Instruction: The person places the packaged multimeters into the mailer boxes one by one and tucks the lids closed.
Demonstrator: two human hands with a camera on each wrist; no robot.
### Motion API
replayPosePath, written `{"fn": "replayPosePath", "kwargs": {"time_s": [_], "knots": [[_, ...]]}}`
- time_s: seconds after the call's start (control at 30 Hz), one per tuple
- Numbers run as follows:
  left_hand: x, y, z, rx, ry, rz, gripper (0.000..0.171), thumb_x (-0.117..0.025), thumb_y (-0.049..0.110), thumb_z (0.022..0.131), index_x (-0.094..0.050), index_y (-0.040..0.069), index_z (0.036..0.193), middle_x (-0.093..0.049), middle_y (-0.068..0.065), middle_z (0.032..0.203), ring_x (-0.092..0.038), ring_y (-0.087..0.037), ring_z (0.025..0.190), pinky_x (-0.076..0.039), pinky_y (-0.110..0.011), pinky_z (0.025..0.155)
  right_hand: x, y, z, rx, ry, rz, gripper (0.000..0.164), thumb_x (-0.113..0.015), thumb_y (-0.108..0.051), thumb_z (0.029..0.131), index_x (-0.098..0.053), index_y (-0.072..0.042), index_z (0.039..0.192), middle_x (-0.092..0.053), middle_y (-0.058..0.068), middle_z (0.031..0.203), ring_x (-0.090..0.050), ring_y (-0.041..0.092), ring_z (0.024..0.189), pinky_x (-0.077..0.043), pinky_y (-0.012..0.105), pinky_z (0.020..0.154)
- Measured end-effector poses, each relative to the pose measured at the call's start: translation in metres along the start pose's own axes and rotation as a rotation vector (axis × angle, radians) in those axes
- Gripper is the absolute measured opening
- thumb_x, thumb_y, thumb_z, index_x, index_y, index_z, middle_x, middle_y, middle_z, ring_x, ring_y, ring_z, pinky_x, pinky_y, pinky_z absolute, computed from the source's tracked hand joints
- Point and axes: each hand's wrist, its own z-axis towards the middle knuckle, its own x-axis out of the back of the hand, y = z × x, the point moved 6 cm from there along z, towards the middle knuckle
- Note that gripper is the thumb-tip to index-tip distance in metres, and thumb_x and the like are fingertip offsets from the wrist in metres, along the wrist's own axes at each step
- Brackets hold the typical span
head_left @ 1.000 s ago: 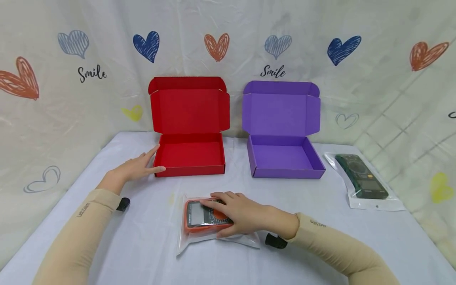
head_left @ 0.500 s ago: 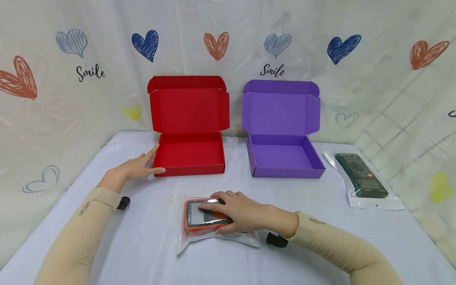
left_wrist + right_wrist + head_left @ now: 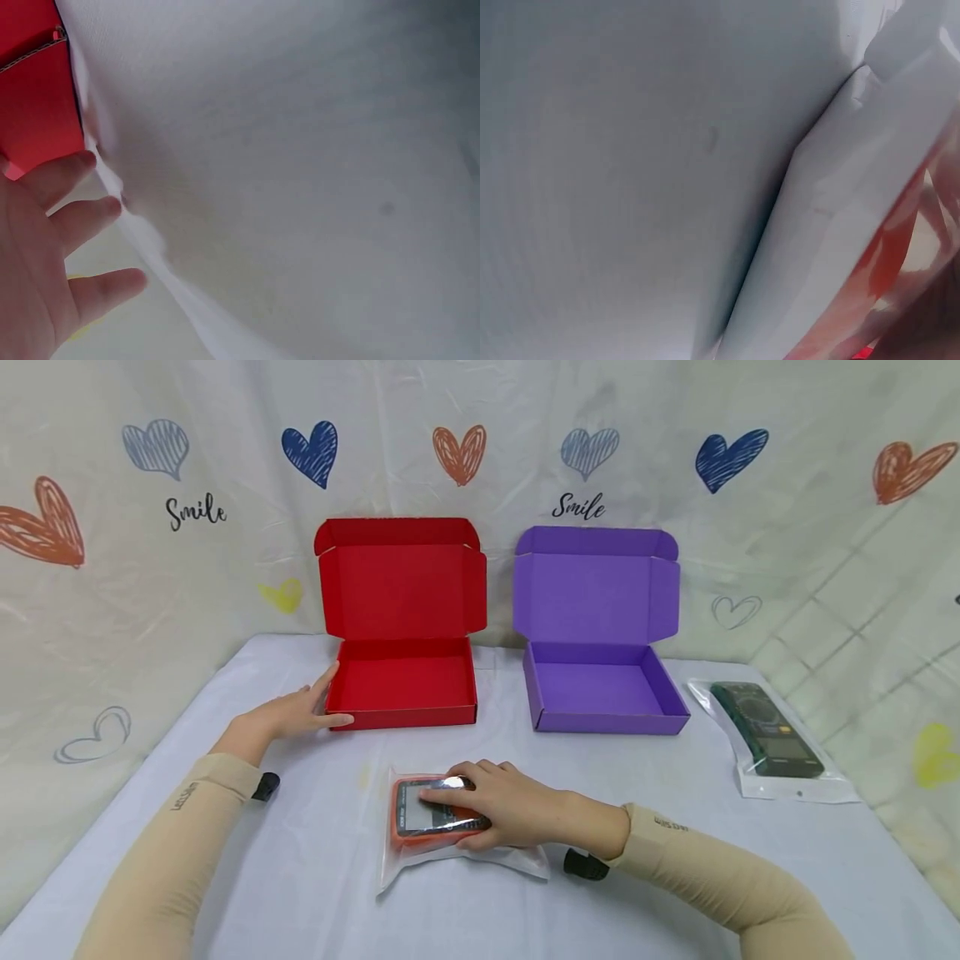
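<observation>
Multimeter (image 3: 417,817), orange-edged, in clear bag (image 3: 403,858)

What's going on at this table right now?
A person's right grip is around an orange multimeter in a clear bag, on a white tablecloth. The left grip, fingers spread, touches the left side of an open red cardboard box. An open purple cardboard box stands right of it; farther right lies a green multimeter, also bagged.
</observation>
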Motion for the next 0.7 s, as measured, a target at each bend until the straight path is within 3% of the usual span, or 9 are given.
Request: {"fn": "replayPosePath", "kwargs": {"time_s": [0.23, 0.7], "knots": [[-0.002, -0.002, 0.002, 0.006, -0.021, -0.029, 0.117, -0.062, 0.066, 0.092, 0.018, 0.018, 0.162, -0.018, -0.033, 0.162, -0.028, -0.053, 0.141, -0.032, -0.072, 0.108, 0.002, 0.001, 0.001, 0.010, -0.002, 0.005, 0.075, -0.069, -0.050, 0.096, -0.032, -0.038, 0.161, -0.050, 0.007, 0.145, -0.051, 0.021, 0.126, -0.047, 0.041, 0.094], [-0.002, -0.004, 0.004, 0.030, -0.030, -0.029, 0.117, -0.062, 0.068, 0.091, 0.019, 0.023, 0.162, -0.019, -0.030, 0.163, -0.028, -0.053, 0.141, -0.035, -0.071, 0.107, 0.018, 0.012, 0.002, 0.029, 0.047, -0.042, 0.071, -0.071, -0.047, 0.095, -0.040, -0.034, 0.158, -0.053, 0.009, 0.142, -0.059, 0.026, 0.114, -0.051, 0.043, 0.087]]}}
